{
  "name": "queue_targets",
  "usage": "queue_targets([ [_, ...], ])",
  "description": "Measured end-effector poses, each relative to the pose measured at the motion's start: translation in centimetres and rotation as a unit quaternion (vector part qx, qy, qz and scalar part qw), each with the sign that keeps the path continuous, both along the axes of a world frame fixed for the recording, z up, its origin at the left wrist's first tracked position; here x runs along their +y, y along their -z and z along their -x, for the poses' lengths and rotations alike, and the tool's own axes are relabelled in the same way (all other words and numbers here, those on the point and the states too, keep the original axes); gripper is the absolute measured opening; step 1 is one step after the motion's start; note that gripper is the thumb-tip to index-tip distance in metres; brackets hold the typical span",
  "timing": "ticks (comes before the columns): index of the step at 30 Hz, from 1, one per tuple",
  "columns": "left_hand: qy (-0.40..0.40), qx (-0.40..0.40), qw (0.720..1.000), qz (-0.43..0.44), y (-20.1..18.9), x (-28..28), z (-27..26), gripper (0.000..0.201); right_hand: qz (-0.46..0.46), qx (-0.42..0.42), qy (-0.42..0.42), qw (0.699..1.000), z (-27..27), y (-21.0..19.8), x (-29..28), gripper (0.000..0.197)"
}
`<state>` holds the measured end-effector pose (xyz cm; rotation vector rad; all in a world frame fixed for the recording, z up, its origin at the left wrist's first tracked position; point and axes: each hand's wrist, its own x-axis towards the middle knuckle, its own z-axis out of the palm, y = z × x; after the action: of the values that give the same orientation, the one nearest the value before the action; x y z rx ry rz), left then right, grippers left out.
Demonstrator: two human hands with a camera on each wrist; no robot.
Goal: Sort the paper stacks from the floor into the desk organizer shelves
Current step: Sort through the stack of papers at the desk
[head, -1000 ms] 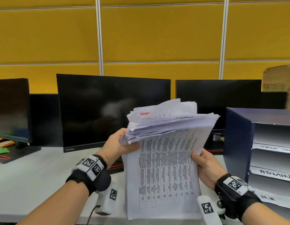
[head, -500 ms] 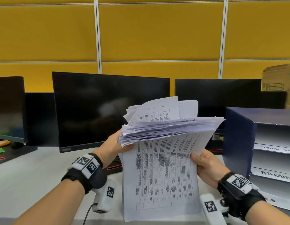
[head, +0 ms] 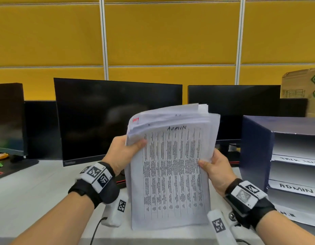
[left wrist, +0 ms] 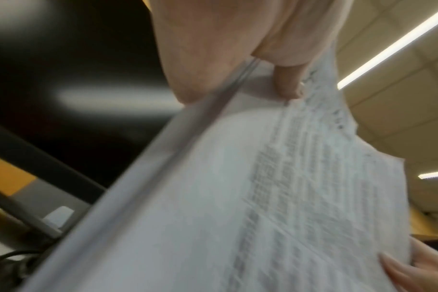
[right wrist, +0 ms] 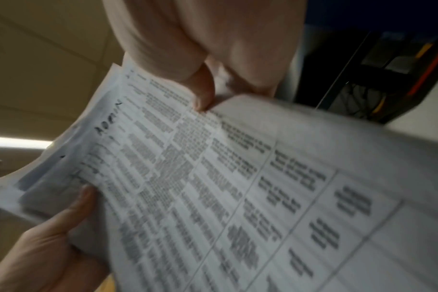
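Desk organizer point(head: 255, 156): stands on the desk point(head: 29, 188) to the right, shelf fronts hand-lettered; one reads ADMIN.
Paper stack point(head: 172, 174): held upright above the desk, just left of the organizer; the sheet facing the person is marked ADMIN (a match, I judge).
Left hand point(head: 121, 154): pinches the upper sheets at the top left corner, thumb in front.
Right hand point(head: 216, 170): grips the right edge, thumb on the printed page.
Doing it well: square the loose edges, keep both grips firm, then slide the ADMIN sheets flat into that shelf.
Change: half a second ago the upper sheets fanned forward; now they lie back, baring the heading.
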<state>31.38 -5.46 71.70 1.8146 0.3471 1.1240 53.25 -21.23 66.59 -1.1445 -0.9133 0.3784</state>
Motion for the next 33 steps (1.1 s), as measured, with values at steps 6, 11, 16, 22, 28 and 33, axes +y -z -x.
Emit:
queue_targets([
  [6,-0.06,-0.167,0.984,-0.018,-2.6,-2.9,-0.6,0.007,-0.069,-0.052,0.069,0.994,3.2,-3.0,0.0,0.035],
  [11,-0.054,-0.129,0.989,0.038,-0.7,-3.4,0.1,0.011,-0.007,-0.055,0.033,0.998,3.6,-2.6,-0.3,0.036],
  [16,-0.034,-0.094,0.992,0.083,0.8,-2.5,1.9,0.033,0.037,-0.046,-0.007,0.998,2.6,-1.0,-1.1,0.036],
  [22,0.013,-0.046,0.998,0.032,0.2,-2.1,2.5,0.043,0.028,-0.06,-0.067,0.996,1.8,-1.5,-1.3,0.053],
  [28,0.018,-0.053,0.998,0.038,0.7,-2.1,2.1,0.045,0.046,-0.074,-0.125,0.988,1.7,-1.6,-0.9,0.068],
  [33,-0.006,-0.056,0.998,0.025,0.6,-1.7,1.8,0.061,0.003,-0.039,-0.156,0.987,1.2,-1.7,-0.8,0.051],
])
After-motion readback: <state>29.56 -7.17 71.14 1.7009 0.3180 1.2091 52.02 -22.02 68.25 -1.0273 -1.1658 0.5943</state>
